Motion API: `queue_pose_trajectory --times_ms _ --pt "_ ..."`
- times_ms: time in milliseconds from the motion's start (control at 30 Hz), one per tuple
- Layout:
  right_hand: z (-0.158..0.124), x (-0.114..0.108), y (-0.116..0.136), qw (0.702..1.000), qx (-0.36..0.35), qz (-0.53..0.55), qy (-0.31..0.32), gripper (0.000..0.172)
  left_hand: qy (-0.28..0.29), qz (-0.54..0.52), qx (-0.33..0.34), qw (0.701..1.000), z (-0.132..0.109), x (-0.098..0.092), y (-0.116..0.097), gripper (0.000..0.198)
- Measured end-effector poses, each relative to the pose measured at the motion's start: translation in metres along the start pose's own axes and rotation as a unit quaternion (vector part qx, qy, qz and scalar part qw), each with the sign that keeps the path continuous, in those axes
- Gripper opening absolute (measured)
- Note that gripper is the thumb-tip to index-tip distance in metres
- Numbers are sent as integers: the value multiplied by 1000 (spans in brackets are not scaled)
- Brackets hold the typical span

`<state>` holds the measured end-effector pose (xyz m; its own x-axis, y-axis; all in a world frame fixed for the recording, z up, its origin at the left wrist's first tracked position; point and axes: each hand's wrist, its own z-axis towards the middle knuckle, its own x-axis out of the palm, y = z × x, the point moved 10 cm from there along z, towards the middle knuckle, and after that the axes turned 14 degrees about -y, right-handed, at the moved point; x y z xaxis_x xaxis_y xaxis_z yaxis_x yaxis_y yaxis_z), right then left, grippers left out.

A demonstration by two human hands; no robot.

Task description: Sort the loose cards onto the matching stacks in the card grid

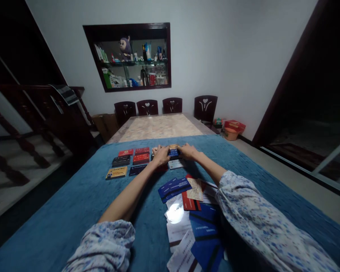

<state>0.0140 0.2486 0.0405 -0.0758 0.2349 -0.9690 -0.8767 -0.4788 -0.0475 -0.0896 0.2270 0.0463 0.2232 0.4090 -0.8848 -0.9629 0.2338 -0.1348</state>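
Observation:
Both my arms reach forward over a blue cloth (73,204) on a table. My left hand (160,155) and my right hand (187,151) meet at a blue card (173,152), fingers closed on its two ends. Left of them, red, dark and yellow cards (129,161) lie in neat rows. A pale card (176,164) lies just under my hands. Nearer to me sits a loose heap of blue, red and white cards (187,207).
Beyond the cloth the bare marble tabletop (158,128) runs to several dark chairs (172,105) at the wall. A glass wall cabinet (132,56) hangs above. A wooden stair rail (31,113) is at left, red and orange containers (232,129) on the floor at right.

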Motion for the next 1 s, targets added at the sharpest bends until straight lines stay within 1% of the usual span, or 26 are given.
queue_pose_trajectory --times_ms 133,233,433,567,667,767,900,1000 --pt "3 5 -3 1000 2 -3 5 43 27 8 -6 1000 1 7 1 32" --pt "4 9 -7 1000 4 -7 5 41 39 7 -9 999 2 12 4 30" --pt "6 19 -11 1000 -4 4 3 39 46 -4 -16 999 6 23 11 32" --pt "7 21 -14 1000 -9 20 -8 37 50 -14 -23 998 9 28 13 30" --pt "6 20 -16 1000 -3 27 -15 37 52 -17 -27 998 11 29 13 33" --pt "5 18 -16 999 1 28 -22 37 56 -22 -26 998 12 28 12 39" --pt "2 17 -15 999 -4 29 -30 38 60 -26 -18 998 11 27 13 48" --pt "2 18 -15 999 -11 31 -33 38 66 -26 -5 997 11 27 13 49"
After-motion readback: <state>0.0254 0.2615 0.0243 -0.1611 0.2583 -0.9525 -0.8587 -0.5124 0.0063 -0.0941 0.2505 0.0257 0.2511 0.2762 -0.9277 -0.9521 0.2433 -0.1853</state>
